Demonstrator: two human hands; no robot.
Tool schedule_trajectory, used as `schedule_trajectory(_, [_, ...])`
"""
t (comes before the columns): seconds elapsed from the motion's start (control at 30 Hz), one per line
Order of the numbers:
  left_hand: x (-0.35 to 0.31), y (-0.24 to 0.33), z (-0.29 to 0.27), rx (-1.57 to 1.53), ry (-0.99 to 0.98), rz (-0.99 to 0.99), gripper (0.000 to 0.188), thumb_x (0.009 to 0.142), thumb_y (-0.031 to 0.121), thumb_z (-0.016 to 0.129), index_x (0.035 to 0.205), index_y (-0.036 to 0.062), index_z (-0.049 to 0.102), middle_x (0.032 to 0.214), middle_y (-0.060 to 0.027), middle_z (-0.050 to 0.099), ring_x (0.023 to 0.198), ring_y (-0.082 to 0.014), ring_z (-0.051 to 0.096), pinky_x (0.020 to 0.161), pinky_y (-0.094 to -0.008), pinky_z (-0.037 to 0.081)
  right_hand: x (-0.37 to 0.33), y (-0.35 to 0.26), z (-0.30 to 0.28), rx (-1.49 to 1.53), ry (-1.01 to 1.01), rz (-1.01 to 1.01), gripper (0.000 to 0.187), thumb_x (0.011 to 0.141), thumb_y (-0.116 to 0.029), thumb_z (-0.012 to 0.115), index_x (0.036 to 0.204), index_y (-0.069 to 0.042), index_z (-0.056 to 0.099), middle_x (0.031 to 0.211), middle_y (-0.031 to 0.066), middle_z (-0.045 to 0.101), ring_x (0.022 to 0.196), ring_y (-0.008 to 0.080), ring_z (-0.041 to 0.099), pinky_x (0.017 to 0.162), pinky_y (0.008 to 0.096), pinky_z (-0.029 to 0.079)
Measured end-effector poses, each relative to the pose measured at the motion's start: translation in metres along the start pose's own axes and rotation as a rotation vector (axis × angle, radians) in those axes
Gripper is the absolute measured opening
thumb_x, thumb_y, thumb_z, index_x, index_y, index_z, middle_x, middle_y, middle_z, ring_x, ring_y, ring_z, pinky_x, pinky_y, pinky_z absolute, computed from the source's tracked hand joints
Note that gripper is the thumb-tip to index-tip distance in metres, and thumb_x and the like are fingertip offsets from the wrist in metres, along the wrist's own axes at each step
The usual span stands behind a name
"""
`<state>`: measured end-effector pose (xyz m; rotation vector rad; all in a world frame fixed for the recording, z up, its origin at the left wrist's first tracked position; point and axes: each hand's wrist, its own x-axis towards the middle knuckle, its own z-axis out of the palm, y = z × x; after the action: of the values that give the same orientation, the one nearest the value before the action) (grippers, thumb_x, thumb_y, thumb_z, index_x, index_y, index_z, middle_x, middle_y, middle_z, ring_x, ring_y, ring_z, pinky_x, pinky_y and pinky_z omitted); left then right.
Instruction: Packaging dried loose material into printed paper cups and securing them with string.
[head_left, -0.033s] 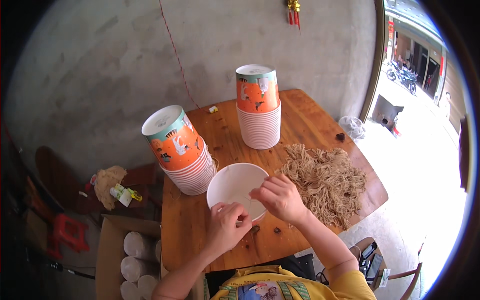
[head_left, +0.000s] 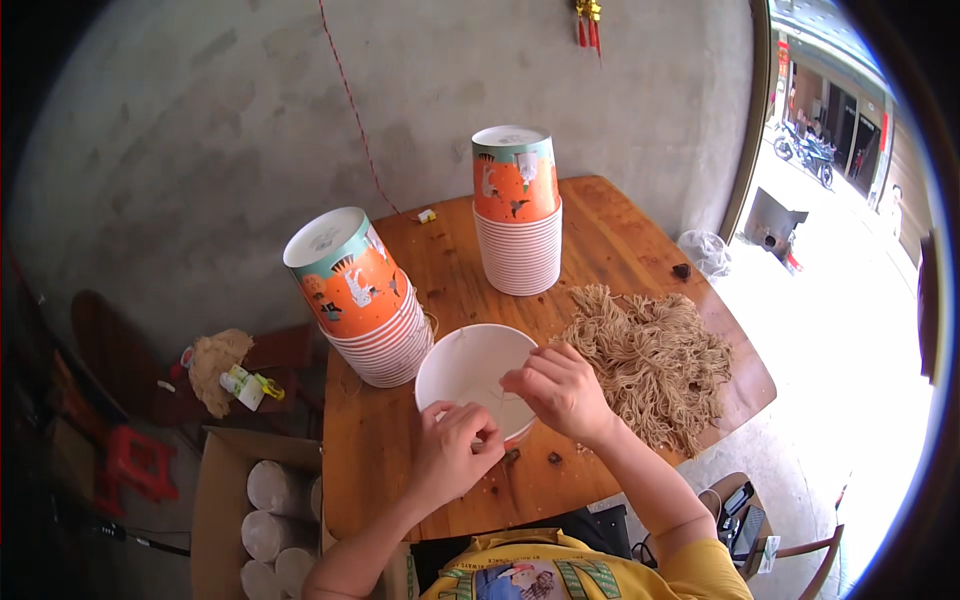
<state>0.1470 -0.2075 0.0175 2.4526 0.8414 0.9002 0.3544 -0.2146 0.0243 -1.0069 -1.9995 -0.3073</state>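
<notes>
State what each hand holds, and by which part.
Left hand: at the near rim of the open tub, grip unclear. Right hand: pinching a thin strand, which part unclear.

Yellow shirt (head_left: 556,568), short sleeve (head_left: 706,571), printed figures (head_left: 516,582), green block markings (head_left: 588,580).

The wooden table (head_left: 620,230) bears two bucket stacks (head_left: 517,212) (head_left: 358,297), one open bucket (head_left: 462,372) and tan string (head_left: 655,365).

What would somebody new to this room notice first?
Likely the left stack of upturned orange buckets at the left of the wooden table, and the right stack farther back. Next, the tangled tan strings on the right. Nearer, the left hand and right hand are at an open bucket's rim.
</notes>
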Motion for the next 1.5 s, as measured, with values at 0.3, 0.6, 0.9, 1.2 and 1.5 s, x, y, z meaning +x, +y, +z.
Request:
schedule_trajectory(0.3, [-0.004, -0.009, -0.038, -0.052, -0.101, 0.242, 0.020, 0.079, 0.009, 0.068, 0.092, 0.0130, 0.054, 0.081, -0.0022, 0.051, 0.079, -0.0205, 0.054, 0.091, -0.0394, 0.033, 0.002, -0.002, -0.011, 0.513, -0.033, 0.276, 0.005, 0.090, -0.009, 0.064, 0.095, -0.009, 0.063, 0.087, 0.0035, 0.065, 0.078, 0.0179, 0.064, 0.078, 0.0320, 0.051])
schedule_trajectory(0.6, [-0.005, -0.051, -0.089, -1.063, 0.167, -0.442, 0.011, 0.094, 0.008, 0.059, 0.105, 0.0082, 0.058, 0.091, -0.0001, 0.060, 0.080, -0.0082, 0.057, 0.072, -0.0229, 0.047, -0.035, 0.018, -0.009, 1.435, -0.081, 0.427, 0.055, 0.080, -0.042, 0.077, 0.118, -0.003, 0.065, 0.107, 0.0058, 0.053, 0.106, 0.0187, 0.051, 0.098, 0.0338, 0.037])
schedule_trajectory(0.9, [0.091, -0.082, -0.181, -0.758, 0.455, 0.073, 0.095, 0.085, 0.067, 0.057, 0.148, 0.0018, 0.028, 0.147, -0.0122, 0.038, 0.137, -0.0226, 0.035, 0.112, -0.0401, 0.030, 0.169, 0.020, 0.034, 0.877, 0.088, 0.376, 0.061, 0.092, -0.038, 0.065, 0.142, -0.008, 0.046, 0.111, 0.0065, 0.044, 0.102, 0.0168, 0.048, 0.097, 0.0318, 0.042])
schedule_trajectory(1.2, [0.092, -0.185, -0.150, -0.520, 0.534, -0.007, 0.138, 0.063, 0.049, 0.088, 0.153, 0.0072, -0.008, 0.154, -0.0167, 0.022, 0.140, -0.0265, 0.029, 0.115, -0.0426, 0.029, 0.193, 0.093, 0.071, -0.030, 0.170, 0.321, 0.045, 0.082, -0.035, 0.073, 0.118, -0.009, 0.062, 0.119, 0.0150, 0.054, 0.113, 0.0350, 0.051, 0.095, 0.0447, 0.046])
schedule_trajectory(1.5, [0.079, -0.211, -0.102, -0.482, 0.563, -0.039, 0.141, 0.061, 0.061, 0.083, 0.154, 0.0093, -0.010, 0.156, -0.0151, 0.019, 0.140, -0.0269, 0.030, 0.113, -0.0432, 0.032, 0.185, 0.205, 0.029, -0.396, 0.051, 0.508, 0.058, 0.078, -0.037, 0.076, 0.131, -0.028, 0.054, 0.136, 0.0050, 0.046, 0.129, 0.0544, 0.034, 0.100, 0.0573, 0.043])
